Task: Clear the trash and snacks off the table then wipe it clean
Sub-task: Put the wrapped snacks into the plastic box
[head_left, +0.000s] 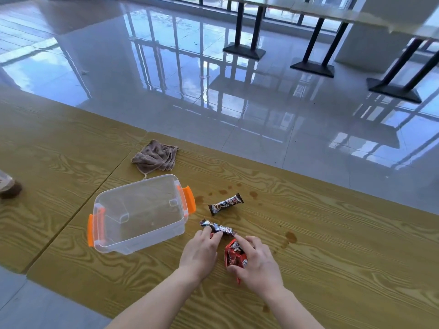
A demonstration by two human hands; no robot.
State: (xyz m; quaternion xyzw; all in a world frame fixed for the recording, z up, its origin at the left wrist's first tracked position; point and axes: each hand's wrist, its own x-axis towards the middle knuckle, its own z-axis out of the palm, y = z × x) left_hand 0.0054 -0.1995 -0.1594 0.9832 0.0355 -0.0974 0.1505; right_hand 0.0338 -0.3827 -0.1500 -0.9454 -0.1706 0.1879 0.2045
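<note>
- Landmark: the clear bin (142, 243) with orange latches is standing open on the wooden table (332, 257), nothing showing inside; all places below are given from it
- The crumpled wrapper (217, 227) is lying just right of the bin's near right corner. I am judging it feather-light, crackly and slippery, likely springing back after a squeeze, so any fold or twisted end is offering a hold
- The left hand (202, 250) is reaching forward palm down, wrist low over the table, with thumb and first fingers closing in a narrow pinch on the wrapper's middle
- The red snack packet (235, 256) is lying right of the bin, nearer the person than the wrapper. It is looking light and soft, its contents perhaps crushable, so it is better cupped round the body than pinched hard
- The right hand (257, 264) is lying palm down beside the left, fingers curling over the packet, thumb at its near end, forefinger stretching across its top
- The chocolate bar (225, 204) is lying right of the bin's far latch, apart from both hands. I am judging it stiff, light and slick, best taken across its middle
- The brown cloth (155, 155) is lying bunched beyond the bin's far side, soft and limp
- Brown stains (291, 236) are spotting the table right of the bin
</note>
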